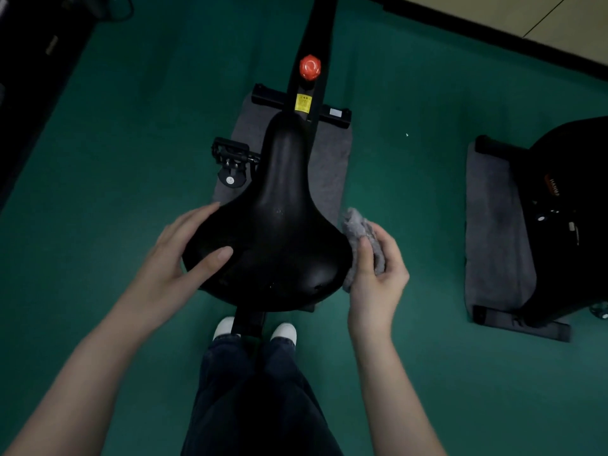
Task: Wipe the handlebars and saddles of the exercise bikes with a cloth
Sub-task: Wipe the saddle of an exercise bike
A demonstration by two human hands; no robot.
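Note:
A wide black saddle (276,225) of an exercise bike fills the middle of the view, its nose pointing away from me. My left hand (177,258) grips the saddle's left rear edge, thumb on top and fingers curled over the side. My right hand (375,274) holds a crumpled grey cloth (360,232) pressed against the saddle's right rear edge. The bike's frame (316,34) runs forward with a red knob (310,66) on it. The handlebars are out of sight.
A grey mat (332,166) lies under the bike on the green floor (115,143). A black pedal (232,153) sticks out on the left. A second black bike (566,209) on its own grey mat (493,232) stands to the right. My legs and white shoes (283,334) are behind the saddle.

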